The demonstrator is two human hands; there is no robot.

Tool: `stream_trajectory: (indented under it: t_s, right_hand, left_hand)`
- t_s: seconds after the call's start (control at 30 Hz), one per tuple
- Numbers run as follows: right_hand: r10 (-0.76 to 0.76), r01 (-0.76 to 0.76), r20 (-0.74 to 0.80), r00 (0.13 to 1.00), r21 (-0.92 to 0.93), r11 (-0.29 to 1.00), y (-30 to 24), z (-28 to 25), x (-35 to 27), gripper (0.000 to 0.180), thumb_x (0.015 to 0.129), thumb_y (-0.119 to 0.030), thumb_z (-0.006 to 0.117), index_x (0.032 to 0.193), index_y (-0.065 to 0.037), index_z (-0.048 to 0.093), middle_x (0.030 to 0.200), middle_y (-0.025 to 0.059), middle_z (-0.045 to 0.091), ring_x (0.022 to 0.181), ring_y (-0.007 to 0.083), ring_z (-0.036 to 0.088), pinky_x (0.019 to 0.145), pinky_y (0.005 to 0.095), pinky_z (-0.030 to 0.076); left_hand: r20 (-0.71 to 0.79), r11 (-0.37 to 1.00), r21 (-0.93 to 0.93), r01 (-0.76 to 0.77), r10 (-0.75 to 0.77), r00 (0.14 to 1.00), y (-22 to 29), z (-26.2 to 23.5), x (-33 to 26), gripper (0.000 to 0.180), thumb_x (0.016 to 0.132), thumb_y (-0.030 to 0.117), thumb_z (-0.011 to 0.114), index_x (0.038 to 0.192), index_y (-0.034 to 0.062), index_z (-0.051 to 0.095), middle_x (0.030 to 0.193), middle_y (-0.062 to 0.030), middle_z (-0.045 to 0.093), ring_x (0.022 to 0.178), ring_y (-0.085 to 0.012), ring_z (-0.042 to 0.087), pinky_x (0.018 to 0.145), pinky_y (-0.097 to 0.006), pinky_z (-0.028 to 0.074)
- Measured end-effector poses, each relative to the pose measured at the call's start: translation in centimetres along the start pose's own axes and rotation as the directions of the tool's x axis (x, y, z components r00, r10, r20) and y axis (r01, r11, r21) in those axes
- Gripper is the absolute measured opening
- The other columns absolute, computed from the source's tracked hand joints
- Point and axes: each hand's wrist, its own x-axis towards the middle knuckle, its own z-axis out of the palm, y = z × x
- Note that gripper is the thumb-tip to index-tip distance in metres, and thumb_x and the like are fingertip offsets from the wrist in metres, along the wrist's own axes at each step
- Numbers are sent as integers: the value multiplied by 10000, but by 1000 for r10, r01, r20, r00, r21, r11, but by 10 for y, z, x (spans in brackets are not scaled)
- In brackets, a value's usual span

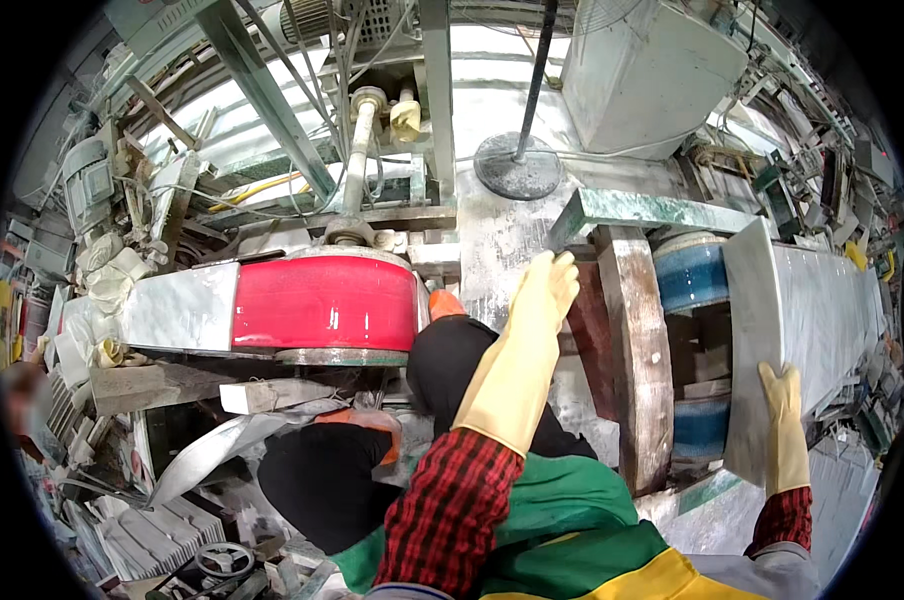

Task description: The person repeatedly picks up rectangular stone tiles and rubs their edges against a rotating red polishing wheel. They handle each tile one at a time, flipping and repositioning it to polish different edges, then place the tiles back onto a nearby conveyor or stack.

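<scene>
Seems to be at the handling of the slab (753,355), upright just right of the blue wheel (694,276); probably calls next for a sure grasp. Rests right hand (785,420) at the slab's lower right edge, with thumb apart; impossible to tell whether gripping. Holds left hand (544,292) out ahead, with fingers extended, apparently empty.

Left hand (547,291), cream-gloved, extended near green beam (662,209); right hand (782,405), likewise gloved, touches edge of pale grey slab (751,335); blue drum faces (692,276), two, beside slab; glossy red drum (324,303), at left; round base (502,172), carries dark pole (539,80)
</scene>
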Motion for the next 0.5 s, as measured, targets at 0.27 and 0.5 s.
stream_trajectory:
  t_s: [0.27, 0.5]
  right_hand:
    - [148, -147, 44, 988, -21, 989, -49, -14, -23, 435, 813, -284, 678, 1039, 86, 643, 910, 242, 685, 848, 330, 674, 764, 403, 503]
    - [23, -30, 65, 998, 101, 994, -39, -16, -10, 429, 797, -247, 723, 1038, 95, 623, 883, 213, 675, 803, 300, 664, 712, 405, 507]
  left_hand:
    - [33, 982, 153, -112, 108, 994, 30, -4, -26, 441, 944, 313, 583, 1278, 32, 517, 1266, -145, 602, 1160, -262, 591, 954, -347, 497]
    - [117, 975, 222, -15, -11, 993, 10, -14, -31, 455, 933, 338, 589, 1278, 51, 514, 1216, -123, 636, 1066, -235, 629, 904, -341, 515]
